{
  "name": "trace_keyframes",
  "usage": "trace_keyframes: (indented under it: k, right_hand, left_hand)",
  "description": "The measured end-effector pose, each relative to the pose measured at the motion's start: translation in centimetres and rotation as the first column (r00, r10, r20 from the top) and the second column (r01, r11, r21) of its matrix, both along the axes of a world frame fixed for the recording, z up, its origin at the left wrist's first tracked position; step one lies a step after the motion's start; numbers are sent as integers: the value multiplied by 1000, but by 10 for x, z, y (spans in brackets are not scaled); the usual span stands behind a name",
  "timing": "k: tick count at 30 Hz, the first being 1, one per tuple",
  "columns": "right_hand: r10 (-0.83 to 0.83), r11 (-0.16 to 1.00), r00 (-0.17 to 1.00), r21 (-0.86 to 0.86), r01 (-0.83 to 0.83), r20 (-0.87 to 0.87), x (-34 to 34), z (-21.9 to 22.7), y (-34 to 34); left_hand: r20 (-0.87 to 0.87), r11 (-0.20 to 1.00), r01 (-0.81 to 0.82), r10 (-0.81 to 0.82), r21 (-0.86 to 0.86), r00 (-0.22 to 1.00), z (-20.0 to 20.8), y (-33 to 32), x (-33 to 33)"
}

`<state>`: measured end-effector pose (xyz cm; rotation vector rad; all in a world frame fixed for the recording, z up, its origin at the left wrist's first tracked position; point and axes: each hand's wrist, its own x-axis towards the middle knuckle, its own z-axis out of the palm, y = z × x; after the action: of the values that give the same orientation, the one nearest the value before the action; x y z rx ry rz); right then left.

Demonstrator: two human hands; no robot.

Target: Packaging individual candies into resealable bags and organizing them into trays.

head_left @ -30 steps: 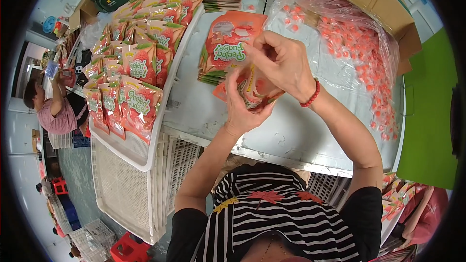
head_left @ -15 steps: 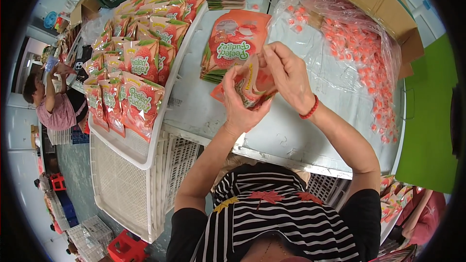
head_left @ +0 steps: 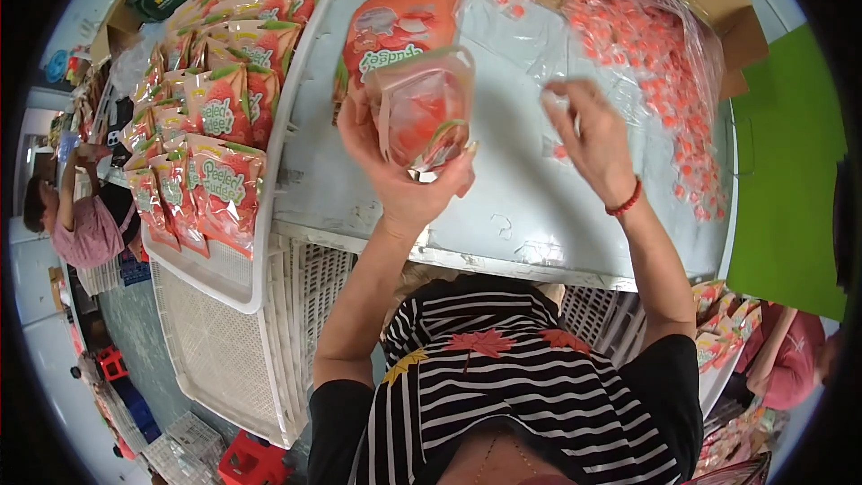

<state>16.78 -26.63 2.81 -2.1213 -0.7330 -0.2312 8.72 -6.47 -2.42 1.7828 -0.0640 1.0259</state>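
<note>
In my left hand (head_left: 400, 171) is a red-and-green printed candy pouch (head_left: 422, 117), its mouth spread wide toward me so the pale inside shows. My fingers wrap its left side and bottom. To the right, my right hand (head_left: 593, 130), with a red bead bracelet, hangs over the table apart from the pouch. Its fingers are smeared by motion; whether they hold anything is unclear. Just under them lies a small wrapped red candy (head_left: 558, 152). Behind the held pouch lies a pile of flat pouches (head_left: 400, 18), partly covered by it.
Filled pouches stand in rows in a white plastic tray (head_left: 260, 247) at my left. A heap of wrapped candies (head_left: 628, 54) spreads over clear plastic at the right, before a cardboard box (head_left: 745, 36). Stacked crates (head_left: 220, 341) stand below the tray. Another person (head_left: 94, 224) works far left.
The pouch has gone from narrow and tilted between both hands to wide-mouthed in my left hand. My right hand has let go of it and moved right. The view has shifted slightly.
</note>
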Motion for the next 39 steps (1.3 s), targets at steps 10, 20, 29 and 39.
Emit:
trace_keyframes:
  k: [10, 20, 29, 39]
  right_hand:
    - [-73, 995, 991, -73, 65, -116, -19, -103, -53]
    - [369, 929, 889, -148, -340, 271, -24, 39, 37]
    - [619, 772, 762, -329, -544, 191, -5, 33, 31]
    - [580, 809, 794, -242, -535, 183, -15, 62, 32]
  left_hand:
    - [-1, 994, 71, -71, 80, 997, -16, -22, 7]
    - [-13, 989, 122, -121, 85, 993, -29, -31, 2]
    - [-25, 955, 273, -278, -114, 960, -7, -7, -3]
    - [-149, 693, 428, -606, -580, 781, 28, 40, -11]
